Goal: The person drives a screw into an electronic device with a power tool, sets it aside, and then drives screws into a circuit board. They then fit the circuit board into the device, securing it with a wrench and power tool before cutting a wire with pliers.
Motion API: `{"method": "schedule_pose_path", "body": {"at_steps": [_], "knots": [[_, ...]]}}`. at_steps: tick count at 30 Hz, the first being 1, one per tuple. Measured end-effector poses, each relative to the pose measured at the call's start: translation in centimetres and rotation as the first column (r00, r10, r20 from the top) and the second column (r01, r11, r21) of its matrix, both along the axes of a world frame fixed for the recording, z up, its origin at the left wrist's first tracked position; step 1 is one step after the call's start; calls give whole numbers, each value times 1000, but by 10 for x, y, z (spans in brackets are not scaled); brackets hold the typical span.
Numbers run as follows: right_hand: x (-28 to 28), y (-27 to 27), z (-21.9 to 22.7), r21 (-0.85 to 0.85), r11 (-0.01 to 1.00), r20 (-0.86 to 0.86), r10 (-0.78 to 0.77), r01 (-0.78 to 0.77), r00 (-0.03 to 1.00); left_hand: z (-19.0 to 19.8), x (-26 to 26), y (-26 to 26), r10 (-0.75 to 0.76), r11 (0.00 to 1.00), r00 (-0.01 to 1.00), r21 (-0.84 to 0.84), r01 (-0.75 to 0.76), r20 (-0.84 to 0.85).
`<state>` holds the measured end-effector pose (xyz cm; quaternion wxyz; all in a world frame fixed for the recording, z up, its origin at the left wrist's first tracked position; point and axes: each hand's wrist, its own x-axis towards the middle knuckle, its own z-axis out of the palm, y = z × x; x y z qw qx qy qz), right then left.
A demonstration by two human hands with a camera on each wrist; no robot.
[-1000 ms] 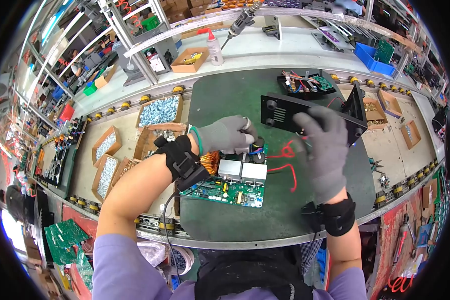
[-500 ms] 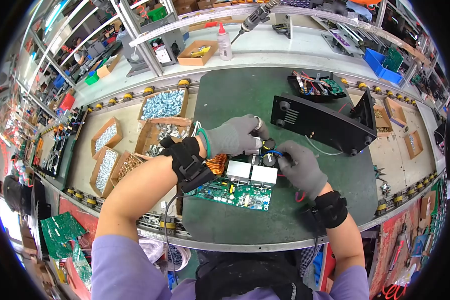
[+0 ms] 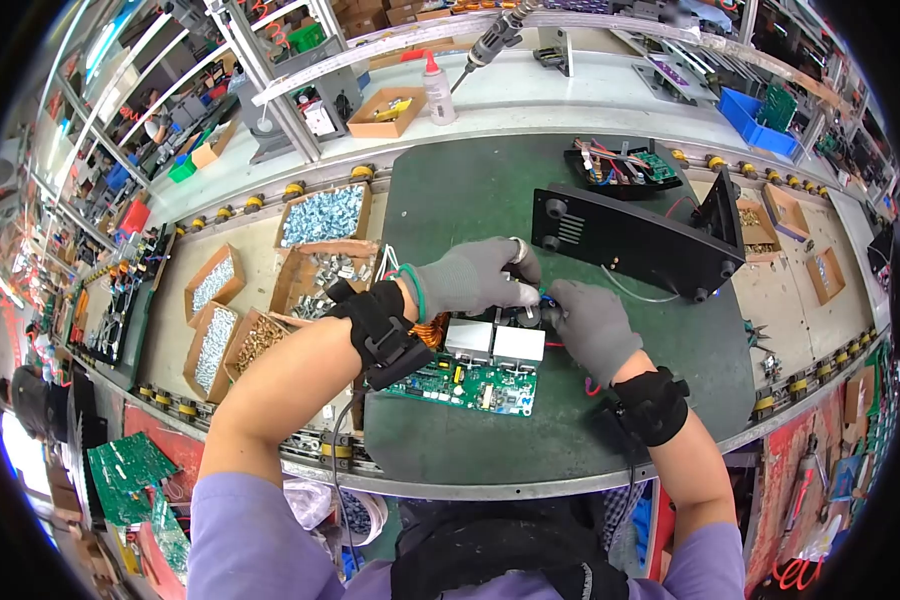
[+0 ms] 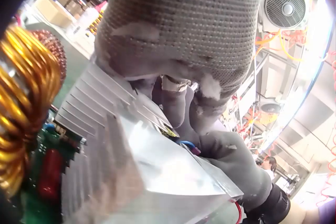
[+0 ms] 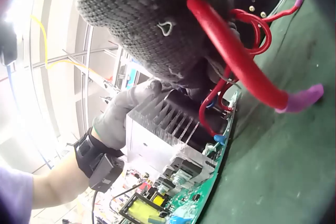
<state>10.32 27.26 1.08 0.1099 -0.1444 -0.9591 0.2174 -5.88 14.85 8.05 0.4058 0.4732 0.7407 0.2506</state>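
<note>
A green circuit board (image 3: 482, 388) lies on the dark green work mat, carrying silver finned heat sinks (image 3: 518, 346) and a copper-wound coil (image 4: 23, 103). Behind the heat sinks, my gloved left hand (image 3: 475, 275) reaches in from the left with bent fingers; I cannot tell what they hold. From the right, my gloved right hand (image 3: 598, 325) meets it, thumb and fingertips pinching a blue wire (image 4: 187, 144). Thick red wires (image 5: 236, 58) with purple ends loop beside the right hand. The heat sinks and gloves partly hide the fingertips.
A black metal housing (image 3: 635, 245) stands behind the right hand, with a smaller black tray of wired parts (image 3: 620, 180) farther back. Cardboard boxes of small metal parts (image 3: 322, 217) stand on the left. An electric screwdriver (image 3: 495, 42) hangs beyond the mat.
My right hand has come from in front of the black housing to the board's rear corner, beside the left hand. The left hand stays behind the heat sinks.
</note>
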Motion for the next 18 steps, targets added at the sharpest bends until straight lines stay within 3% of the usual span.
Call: {"method": "schedule_pose_path", "body": {"at_steps": [2,3,4,5,7,8,9,10,11,12,15,17,18], "knots": [[-3,2,0,31,999,52,-12,11,999,0,7,6,0,999,999,-34,-2,-46],[-3,4,1,31,999,51,-14,12,999,-8,8,9,-13,1000,981,19,17,-194],[-2,7,3,-94,995,27,30,-27,999,-15,9,12,-17,997,941,68,43,-339],[-1,10,3,-216,974,-2,71,-70,997,-22,10,14,-18,997,940,68,44,-340],[0,17,-7,-296,947,-84,107,-127,991,-28,12,16,28,984,853,166,69,-520],[1,19,-11,-369,910,-167,135,-189,977,-26,12,18,25,984,854,164,71,-520],[2,20,-11,-371,910,-166,131,-185,977,-23,10,21,9,994,914,102,35,-405],[3,22,-10,-476,860,-135,137,-185,981,-19,10,22,3,999,959,36,7,-283],[3,24,-8,-574,798,-104,148,-181,984,-17,10,23,1,999,959,35,10,-283],[2,24,-6,-575,798,-104,147,-180,984,-15,11,24,-1,1000,965,10,4,-262],[-4,17,5,-560,826,16,83,-60,996,-18,8,22,-5,1000,970,3,6,-244],[-9,11,10,-265,964,63,22,-4,998,-19,7,20,-7,1000,970,22,13,-245],[-11,10,10,-268,963,64,25,-6,998,-19,8,20,0,1000,971,14,4,-238]]}}
